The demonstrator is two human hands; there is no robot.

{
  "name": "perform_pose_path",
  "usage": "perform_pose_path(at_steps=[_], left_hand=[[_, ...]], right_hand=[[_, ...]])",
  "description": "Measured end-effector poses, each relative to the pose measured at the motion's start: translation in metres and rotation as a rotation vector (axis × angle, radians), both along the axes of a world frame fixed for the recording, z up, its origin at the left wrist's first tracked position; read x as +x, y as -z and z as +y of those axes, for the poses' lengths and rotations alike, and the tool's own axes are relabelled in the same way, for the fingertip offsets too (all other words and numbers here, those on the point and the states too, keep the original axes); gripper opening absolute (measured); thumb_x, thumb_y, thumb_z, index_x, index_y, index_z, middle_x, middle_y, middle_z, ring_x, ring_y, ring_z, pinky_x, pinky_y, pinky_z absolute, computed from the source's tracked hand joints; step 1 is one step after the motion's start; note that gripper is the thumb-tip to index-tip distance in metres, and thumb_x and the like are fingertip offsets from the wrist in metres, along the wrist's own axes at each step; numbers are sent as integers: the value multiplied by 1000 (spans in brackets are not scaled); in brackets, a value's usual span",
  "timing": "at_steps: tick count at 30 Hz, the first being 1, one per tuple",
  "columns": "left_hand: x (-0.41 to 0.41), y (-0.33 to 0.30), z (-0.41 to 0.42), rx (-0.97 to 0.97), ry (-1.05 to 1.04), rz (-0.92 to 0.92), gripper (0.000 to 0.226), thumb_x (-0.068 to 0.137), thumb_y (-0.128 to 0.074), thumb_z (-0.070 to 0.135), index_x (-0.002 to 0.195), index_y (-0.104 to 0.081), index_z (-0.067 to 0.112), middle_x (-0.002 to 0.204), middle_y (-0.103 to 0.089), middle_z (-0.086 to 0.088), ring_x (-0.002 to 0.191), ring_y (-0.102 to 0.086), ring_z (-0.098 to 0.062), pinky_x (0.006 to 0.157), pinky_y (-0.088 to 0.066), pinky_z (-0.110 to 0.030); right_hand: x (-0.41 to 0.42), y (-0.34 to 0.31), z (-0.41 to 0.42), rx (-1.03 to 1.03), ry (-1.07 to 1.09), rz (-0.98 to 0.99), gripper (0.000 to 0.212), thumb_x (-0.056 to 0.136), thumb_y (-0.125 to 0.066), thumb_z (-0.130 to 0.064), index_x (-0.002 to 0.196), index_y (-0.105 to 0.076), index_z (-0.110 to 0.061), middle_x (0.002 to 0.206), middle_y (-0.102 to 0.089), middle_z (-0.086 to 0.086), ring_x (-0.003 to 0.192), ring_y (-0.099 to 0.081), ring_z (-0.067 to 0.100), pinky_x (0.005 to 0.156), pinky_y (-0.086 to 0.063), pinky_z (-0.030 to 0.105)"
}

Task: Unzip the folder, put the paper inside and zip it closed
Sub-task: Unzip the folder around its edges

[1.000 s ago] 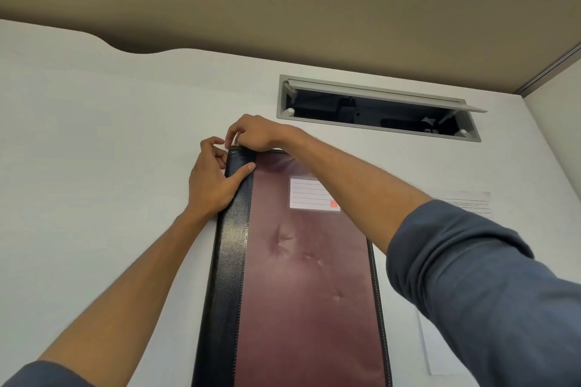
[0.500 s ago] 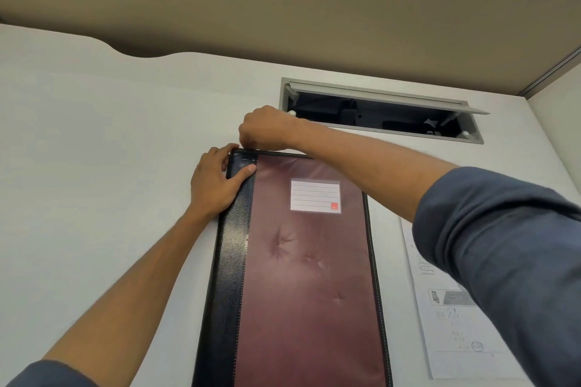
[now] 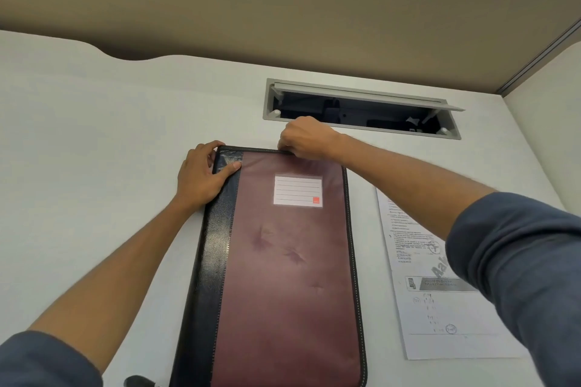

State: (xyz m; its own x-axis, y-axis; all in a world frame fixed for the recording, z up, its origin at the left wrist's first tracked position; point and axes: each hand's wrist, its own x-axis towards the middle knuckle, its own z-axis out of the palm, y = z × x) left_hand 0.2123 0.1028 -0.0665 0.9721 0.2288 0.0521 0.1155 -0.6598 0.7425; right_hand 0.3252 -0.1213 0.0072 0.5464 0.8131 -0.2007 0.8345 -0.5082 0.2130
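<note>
Across the middle of the frame a maroon folder (image 3: pixel 283 276) with a black spine lies flat on the white counter (image 3: pixel 94 151), its long side running from bottom centre up toward the middle. On its upper part sits a lined white label (image 3: pixel 297 190). At the folder's upper left corner the left hand (image 3: pixel 201 179) presses down, fingers curled over the corner and thumb flat on the black strip. Along the top edge, right of centre, the right hand (image 3: pixel 306 138) is closed, fingers pinched narrowly at the zipper line; the pull itself is hidden. At the lower right of the frame a printed paper (image 3: pixel 434 308) lies on the counter just beside the folder, partly covered by the right sleeve. Above the folder, an open cable tray (image 3: pixel 361 108) is recessed in the counter.
</note>
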Motion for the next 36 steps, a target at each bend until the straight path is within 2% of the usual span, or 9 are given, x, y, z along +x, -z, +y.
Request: perform_pose_path(at_steps=[2,4,10,14,20,24,29,32,36], left_hand=[[-1,-1,-3,3,6,8,52,79,-72,52,122,-58,26,104,-58,0,98,-49,-20,85,-44,-37],[-2,-2,-5,0,0,13,52,79,-72,51,122,-58,25,105,-59,0,99,-50,-21,86,-44,-38],[-2,-7,-5,-30,-7,12,50,80,-72,48,122,-59,24,108,-60,0,99,-52,-20,88,-45,-39],[-3,-5,-1,-90,0,14,52,80,-75,42,123,-58,19,113,-61,-3,102,-54,-22,93,-46,-40],[-4,-4,0,-117,-3,4,52,79,-76,39,124,-58,18,111,-61,-5,102,-54,-23,93,-46,-39],[-4,-3,1,-113,-10,2,52,79,-76,40,124,-58,19,111,-60,-5,103,-53,-23,93,-46,-40],[-5,-2,1,-119,-13,3,53,79,-76,39,124,-57,18,110,-60,-7,103,-53,-24,93,-45,-39],[-4,-2,1,-120,-30,20,52,79,-76,41,123,-58,21,111,-59,-6,103,-53,-22,93,-45,-38],[-3,-2,-1,-134,-44,30,52,78,-77,40,122,-57,20,113,-59,-9,103,-53,-22,92,-45,-37]], right_hand=[[-2,1,-5,19,18,26,28,91,-43,-12,84,-70,-15,83,-68,9,77,-61,32,63,-51,38],[-3,2,-5,21,16,32,28,92,-42,-13,85,-70,-15,86,-69,8,80,-61,32,65,-52,39],[2,-4,12,-8,-90,0,27,95,-44,-14,89,-71,-14,86,-69,7,79,-61,28,57,-39,32],[1,-9,39,-44,-162,0,27,93,-43,-12,89,-70,-11,85,-68,10,80,-62,30,62,-49,38],[6,-10,11,-94,-203,-42,27,93,-43,-12,90,-70,-13,84,-68,8,81,-62,29,59,-47,36],[8,-9,-28,-108,-160,-36,26,93,-44,-11,90,-70,-15,84,-67,6,79,-61,27,55,-35,31],[3,-7,-86,-72,-1,-10,28,98,-43,-17,101,-71,-18,94,-71,1,86,-64,23,58,-40,29],[-6,-2,-111,33,101,17,25,99,-48,-20,106,-72,-19,99,-73,-3,90,-64,21,58,-32,25],[-21,6,-128,140,234,47,26,98,-50,-22,109,-73,-20,106,-74,-4,95,-65,20,67,-41,26]])
